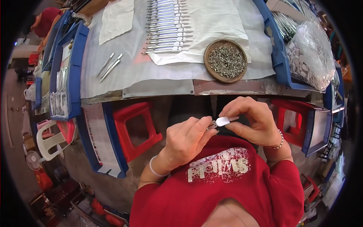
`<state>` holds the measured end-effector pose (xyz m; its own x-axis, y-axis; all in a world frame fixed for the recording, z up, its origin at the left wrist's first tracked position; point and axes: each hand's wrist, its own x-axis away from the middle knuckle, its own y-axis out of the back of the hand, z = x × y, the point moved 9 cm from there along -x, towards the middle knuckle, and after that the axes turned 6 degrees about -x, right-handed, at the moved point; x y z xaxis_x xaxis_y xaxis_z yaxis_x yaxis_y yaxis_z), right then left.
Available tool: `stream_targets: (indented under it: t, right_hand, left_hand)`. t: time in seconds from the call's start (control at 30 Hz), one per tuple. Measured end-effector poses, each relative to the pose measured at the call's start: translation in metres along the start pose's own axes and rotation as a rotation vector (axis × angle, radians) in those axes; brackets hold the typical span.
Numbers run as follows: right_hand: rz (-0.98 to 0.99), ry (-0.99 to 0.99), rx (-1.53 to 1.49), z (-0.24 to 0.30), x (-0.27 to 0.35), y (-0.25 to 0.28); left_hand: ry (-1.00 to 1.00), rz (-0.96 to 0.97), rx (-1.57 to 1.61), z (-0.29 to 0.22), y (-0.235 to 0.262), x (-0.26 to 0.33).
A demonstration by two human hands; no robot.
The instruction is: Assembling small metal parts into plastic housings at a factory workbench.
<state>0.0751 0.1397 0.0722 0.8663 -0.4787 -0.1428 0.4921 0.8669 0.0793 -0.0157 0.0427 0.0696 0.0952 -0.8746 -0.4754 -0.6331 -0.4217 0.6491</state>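
Left grip (184, 138) clamps a white-headed tool (223, 121); right grip (254, 120) apparently pinches its far end. A brown bowl (227, 80) stands on the tabletop (159, 88).

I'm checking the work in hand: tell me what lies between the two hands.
In the head view, a small silvery piece with a white oval part lies between the left hand and right hand.

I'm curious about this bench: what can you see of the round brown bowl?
The bowl is round and brown, perhaps wooden, with a raised rim. It sits upright on pale sheeting near the front edge of the table, holding many small, shiny, metallic-looking pieces. Neither left hand nor right hand touches it.
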Motion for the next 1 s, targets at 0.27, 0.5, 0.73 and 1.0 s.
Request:
stream_targets:
  t: [0.27,0.5,0.73,1.0]
  right_hand:
    - [0.023,-0.043,0.153,0.004,0.001,-0.002]
    - [0.018,-0.071,0.138,0.000,-0.003,-0.002]
    - [0.092,-0.094,0.165,0.002,-0.015,-0.011]
    - [0.136,-0.175,0.259,-0.004,-0.013,-0.022]
  left_hand:
    - [-0.005,0.030,-0.013,-0.002,-0.006,0.006]
    - [0.003,-0.013,0.023,0.005,-0.001,0.003]
    - [0.016,0.026,0.014,0.011,0.003,0.002]
    - [0.249,0.041,0.446,0.026,-0.016,0.013]
